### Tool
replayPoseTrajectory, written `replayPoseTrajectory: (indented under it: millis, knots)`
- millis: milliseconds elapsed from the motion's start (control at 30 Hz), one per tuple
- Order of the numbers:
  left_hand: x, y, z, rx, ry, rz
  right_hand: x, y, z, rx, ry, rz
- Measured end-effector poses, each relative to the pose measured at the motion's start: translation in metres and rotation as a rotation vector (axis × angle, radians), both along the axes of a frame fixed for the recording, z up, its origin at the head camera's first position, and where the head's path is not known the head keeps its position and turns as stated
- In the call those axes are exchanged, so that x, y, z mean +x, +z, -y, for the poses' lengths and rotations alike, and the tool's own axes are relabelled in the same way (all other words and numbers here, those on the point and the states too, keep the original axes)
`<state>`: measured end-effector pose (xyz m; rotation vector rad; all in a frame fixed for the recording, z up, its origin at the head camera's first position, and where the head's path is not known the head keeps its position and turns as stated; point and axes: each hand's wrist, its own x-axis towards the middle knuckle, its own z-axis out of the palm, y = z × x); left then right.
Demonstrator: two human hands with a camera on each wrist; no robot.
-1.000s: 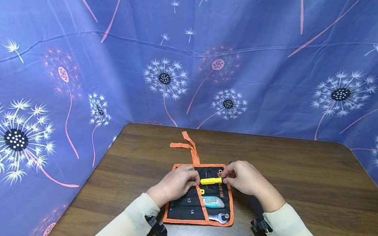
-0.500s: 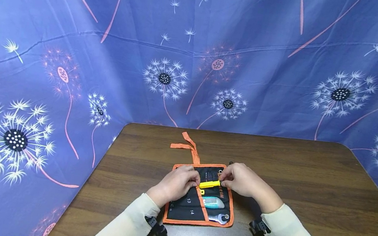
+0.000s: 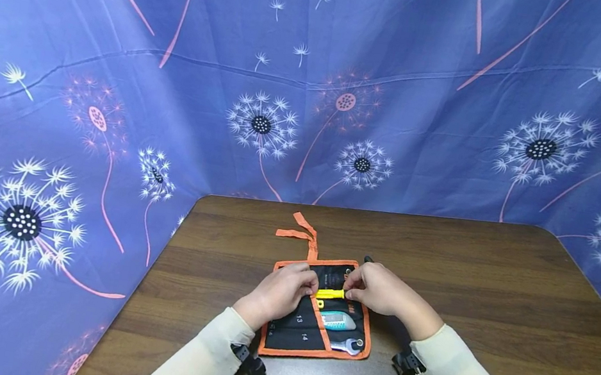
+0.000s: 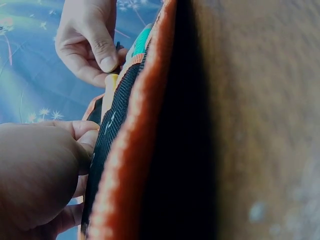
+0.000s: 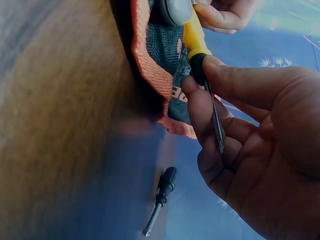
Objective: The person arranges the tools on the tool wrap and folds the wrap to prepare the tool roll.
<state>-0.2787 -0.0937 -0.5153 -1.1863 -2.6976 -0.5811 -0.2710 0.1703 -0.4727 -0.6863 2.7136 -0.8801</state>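
A black tool roll (image 3: 287, 334) with orange trim lies unrolled on the table. My left hand (image 3: 283, 290) pinches the orange pocket edge near its upper part. My right hand (image 3: 384, 291) holds a screwdriver (image 5: 196, 40) by the black collar between thumb and fingers; its metal shaft points back toward the palm. The yellow handle points left, its end at the pocket mouth beside the left fingertips. Lower down, a teal and grey utility knife (image 3: 339, 321) and an open-ended wrench (image 3: 349, 346) stick out of the pockets. A small yellow end (image 3: 320, 304) shows above the knife.
Orange tie straps (image 3: 305, 233) stretch from the roll's far edge across the wooden table (image 3: 474, 272). Another screwdriver (image 5: 166, 185), black-handled, lies on the table beyond the right hand. A blue dandelion-print cloth (image 3: 315, 86) hangs behind the table.
My right hand has moved left and slightly down with the screwdriver, and less of the yellow handle shows outside the pocket. The left hand has stayed at the pocket edge.
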Motion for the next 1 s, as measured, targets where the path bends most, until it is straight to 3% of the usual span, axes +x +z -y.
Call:
replayPoseTrajectory:
  millis: [233,567,733,1000]
  knots:
    - [0.0,0.0,0.0,-0.002,0.004,0.011,0.001,-0.004,0.003,-0.006,0.001,0.037]
    - [0.0,-0.002,-0.001,-0.039,0.001,0.003,0.001,-0.012,0.012,0.017,-0.037,-0.005]
    - [0.0,-0.001,-0.001,-0.047,0.002,0.005,0.001,-0.013,0.015,0.025,-0.028,0.016]
    - [-0.002,0.002,0.0,-0.039,-0.018,0.063,-0.002,-0.015,0.012,0.025,-0.019,0.024]
